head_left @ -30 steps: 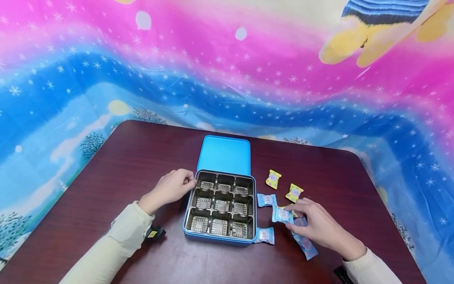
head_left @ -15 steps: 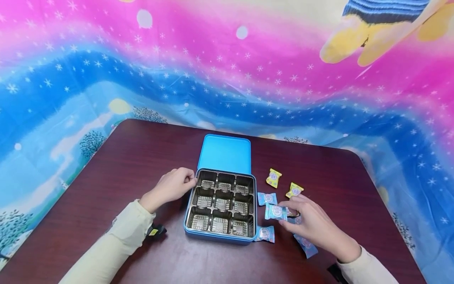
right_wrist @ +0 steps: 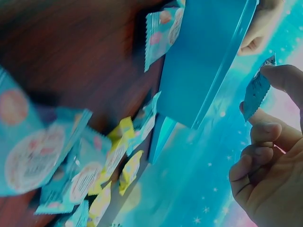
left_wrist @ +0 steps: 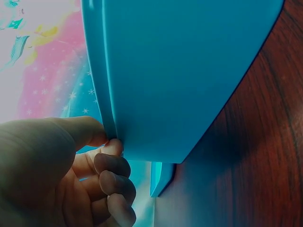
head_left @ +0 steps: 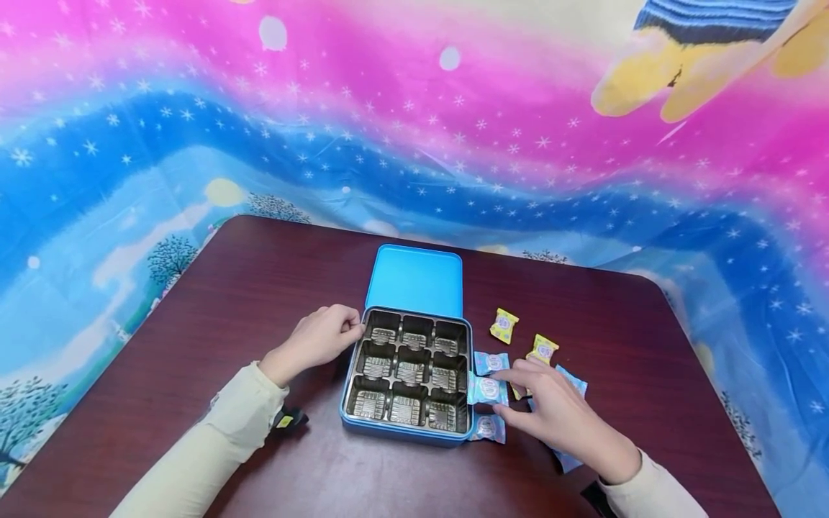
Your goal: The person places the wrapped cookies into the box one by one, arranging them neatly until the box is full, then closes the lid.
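Observation:
A blue box [head_left: 406,432] with a dark tray of square compartments stands mid-table, its light blue lid [head_left: 417,279] folded back behind it. My left hand [head_left: 316,341] pinches the box's rim near its back left corner; the left wrist view shows thumb and index finger [left_wrist: 112,146] meeting at that edge. Between thumb and fingertips, my right hand [head_left: 562,411] holds a blue wrapped candy [head_left: 487,391] at the box's right rim. In the right wrist view this candy [right_wrist: 258,92] is raised above the table. No candy shows in the compartments.
Two blue candies [head_left: 492,362] [head_left: 490,428] lie against the box's right side. Yellow candies [head_left: 504,326] [head_left: 544,348] are farther right. More blue candies [right_wrist: 42,146] lie partly hidden beneath my right hand. A dark object with a yellow mark [head_left: 288,420] is beside my left sleeve.
My right hand has carried the blue candy leftward from the pile to the box's right rim. My left hand has stayed at the box's edge.

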### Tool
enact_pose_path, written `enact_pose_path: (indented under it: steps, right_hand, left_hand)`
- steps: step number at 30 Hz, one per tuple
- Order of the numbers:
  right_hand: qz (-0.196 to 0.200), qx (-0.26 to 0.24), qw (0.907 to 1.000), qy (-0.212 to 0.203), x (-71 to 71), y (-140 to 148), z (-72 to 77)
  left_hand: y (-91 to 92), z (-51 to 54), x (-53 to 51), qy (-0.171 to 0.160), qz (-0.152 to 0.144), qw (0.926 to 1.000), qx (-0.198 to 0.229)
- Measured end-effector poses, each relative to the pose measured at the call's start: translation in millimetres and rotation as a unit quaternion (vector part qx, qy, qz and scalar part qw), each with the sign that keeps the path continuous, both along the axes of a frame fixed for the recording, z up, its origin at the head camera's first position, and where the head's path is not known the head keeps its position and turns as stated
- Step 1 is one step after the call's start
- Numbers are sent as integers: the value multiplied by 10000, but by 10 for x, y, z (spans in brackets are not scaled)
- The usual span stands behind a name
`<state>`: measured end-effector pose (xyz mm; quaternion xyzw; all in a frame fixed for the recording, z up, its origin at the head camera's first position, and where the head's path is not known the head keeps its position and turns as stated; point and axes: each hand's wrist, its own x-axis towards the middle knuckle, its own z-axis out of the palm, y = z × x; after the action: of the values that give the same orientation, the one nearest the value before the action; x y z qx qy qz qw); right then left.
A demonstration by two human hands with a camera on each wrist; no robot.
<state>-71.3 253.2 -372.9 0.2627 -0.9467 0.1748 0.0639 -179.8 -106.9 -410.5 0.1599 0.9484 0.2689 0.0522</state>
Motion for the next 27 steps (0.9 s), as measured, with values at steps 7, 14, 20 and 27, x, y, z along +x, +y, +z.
enact_pose_path:
  steps: [7,14,20,27]
  right_hand:
    - [-194,-16,9995,-248,-1,-125,1]
    - [-194,-101,9988,-437,-13,-231,-15]
    - [-131,-88,9987,-489,-25,-303,-53]
    - [-100,-71,9992,-382,-19,-343,-93]
  left_hand:
    - [20,6,-13,-4,-17,10000,3]
    - [2,3,-11,21,11,10000,-4]
    - [-4,5,-7,-29,42,10000,-3]
    - [5,8,4,-62,64,10000,-4]
